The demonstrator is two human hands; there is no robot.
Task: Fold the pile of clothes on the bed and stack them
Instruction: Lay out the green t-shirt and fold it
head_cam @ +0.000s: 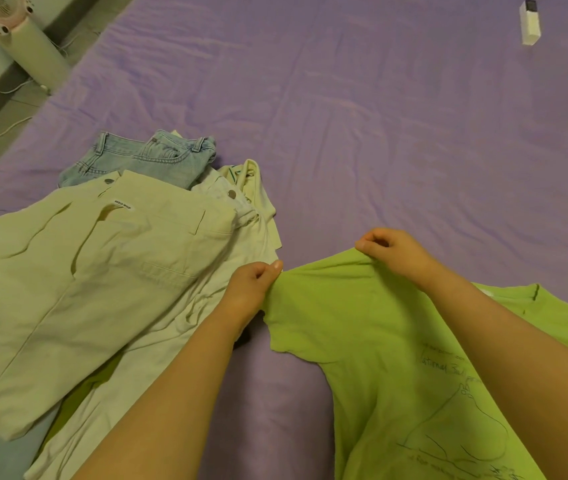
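On purple sheet (379,116) — both hands pinch soft (wrinkled) lime T-shirt (362,341).

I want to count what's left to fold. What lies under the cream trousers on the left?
Under the cream trousers a paler garment and a strip of green fabric poke out, light blue jeans behind. Anything else beneath is covered.

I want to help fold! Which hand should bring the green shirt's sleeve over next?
Probably the left hand. It pinches the green shirt at the sleeve's outer edge; the right hand grips farther in.
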